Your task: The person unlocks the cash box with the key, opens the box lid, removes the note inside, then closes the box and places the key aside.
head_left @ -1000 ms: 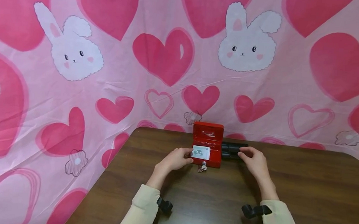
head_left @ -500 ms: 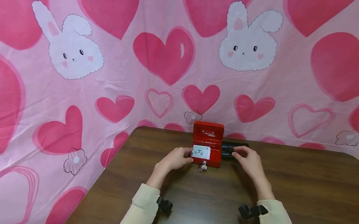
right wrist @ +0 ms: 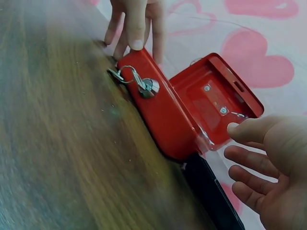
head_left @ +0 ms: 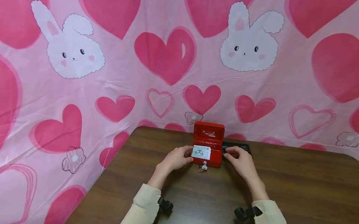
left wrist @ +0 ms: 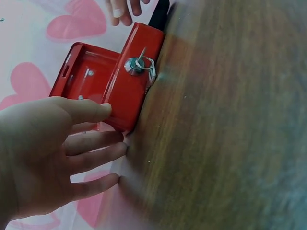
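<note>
A small red cash box [head_left: 216, 161] stands with its lid [head_left: 209, 131] raised. Pale paper notes [head_left: 201, 152] lie in its left part. Keys [right wrist: 136, 79] on a ring hang from the front lock. My left hand [head_left: 176, 158] grips the left front corner, thumb on the front edge and fingers along the end. To the right of the box my right hand [head_left: 241, 163] hovers with relaxed, slightly bent fingers and nothing between them. Beneath it lies a flat black tray [right wrist: 206, 187], partly hidden by the hand in the head view.
Everything stands near the back edge of a brown wooden table [head_left: 302, 190]. Right behind it hangs a pink cloth [head_left: 200, 75] printed with hearts and rabbits. A black wrist camera [head_left: 165, 205] sits on the left forearm and another camera [head_left: 244, 213] on the right.
My right hand has moved left over the black tray, from its right part to beside the box's right side. The left hand and the box have stayed put.
</note>
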A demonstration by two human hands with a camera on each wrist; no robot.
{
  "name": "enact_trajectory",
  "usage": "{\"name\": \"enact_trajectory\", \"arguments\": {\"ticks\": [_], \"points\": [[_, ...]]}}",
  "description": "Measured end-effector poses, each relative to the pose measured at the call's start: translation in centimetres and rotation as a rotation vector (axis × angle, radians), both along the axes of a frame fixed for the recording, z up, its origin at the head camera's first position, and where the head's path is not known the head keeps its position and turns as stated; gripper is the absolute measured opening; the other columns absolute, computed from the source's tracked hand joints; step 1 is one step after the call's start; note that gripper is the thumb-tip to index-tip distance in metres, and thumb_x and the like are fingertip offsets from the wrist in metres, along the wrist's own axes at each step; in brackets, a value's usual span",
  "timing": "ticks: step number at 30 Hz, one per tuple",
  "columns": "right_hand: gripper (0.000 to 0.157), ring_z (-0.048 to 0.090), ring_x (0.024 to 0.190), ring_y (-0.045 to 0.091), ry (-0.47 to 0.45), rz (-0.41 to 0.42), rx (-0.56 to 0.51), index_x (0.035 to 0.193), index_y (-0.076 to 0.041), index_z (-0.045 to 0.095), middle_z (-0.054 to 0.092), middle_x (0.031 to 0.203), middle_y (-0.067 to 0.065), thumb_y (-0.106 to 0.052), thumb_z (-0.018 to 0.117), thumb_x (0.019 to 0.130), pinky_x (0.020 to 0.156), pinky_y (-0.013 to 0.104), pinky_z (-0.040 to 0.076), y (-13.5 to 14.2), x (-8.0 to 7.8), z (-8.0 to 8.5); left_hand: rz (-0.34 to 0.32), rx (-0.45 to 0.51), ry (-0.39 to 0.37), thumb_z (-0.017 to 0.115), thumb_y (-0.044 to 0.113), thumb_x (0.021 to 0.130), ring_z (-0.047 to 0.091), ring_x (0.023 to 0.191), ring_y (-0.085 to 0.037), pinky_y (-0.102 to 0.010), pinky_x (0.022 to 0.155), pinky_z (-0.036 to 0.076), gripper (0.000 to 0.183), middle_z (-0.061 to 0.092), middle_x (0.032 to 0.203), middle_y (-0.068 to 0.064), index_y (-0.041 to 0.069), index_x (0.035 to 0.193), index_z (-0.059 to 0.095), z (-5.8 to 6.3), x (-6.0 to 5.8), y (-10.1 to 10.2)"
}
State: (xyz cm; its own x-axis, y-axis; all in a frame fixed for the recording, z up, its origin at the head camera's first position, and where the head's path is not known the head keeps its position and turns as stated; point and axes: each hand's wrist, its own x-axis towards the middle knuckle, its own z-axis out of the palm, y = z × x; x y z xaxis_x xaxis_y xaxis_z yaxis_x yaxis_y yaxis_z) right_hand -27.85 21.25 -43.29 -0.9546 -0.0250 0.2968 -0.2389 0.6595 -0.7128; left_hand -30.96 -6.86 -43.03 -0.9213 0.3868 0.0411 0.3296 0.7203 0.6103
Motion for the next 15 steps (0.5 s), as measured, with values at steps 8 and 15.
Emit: {"name": "enact_trajectory", "arguments": {"ticks": [8,15], "points": [[0.029,0.065,0.103,0.032,-0.001,0.022,-0.021,0.118,-0.005,0.068,0.071,0.116,0.016,-0.021,0.066,0.095,0.095,0.052,0.052,-1.3,0.1,0.2,0.037,-0.007,-0.016,0.068,0.03,0.093,0.064,0.115,-0.024,-0.05,0.101,0.05,0.056,0.067,0.129,-0.008,0.012,0.143,0.053,-0.1,0.3,0.1],[0.029,0.062,0.103,0.031,-0.032,0.041,-0.028,0.119,-0.006,0.068,0.069,0.118,0.016,-0.021,0.067,0.094,0.095,0.052,0.052,-2.3,0.0,-0.1,0.024,-0.03,0.019,0.068,0.03,0.092,0.066,0.111,-0.025,-0.052,0.096,0.051,0.054,0.07,0.122,-0.01,0.011,0.141,0.054,0.3,0.5,0.2]]}}
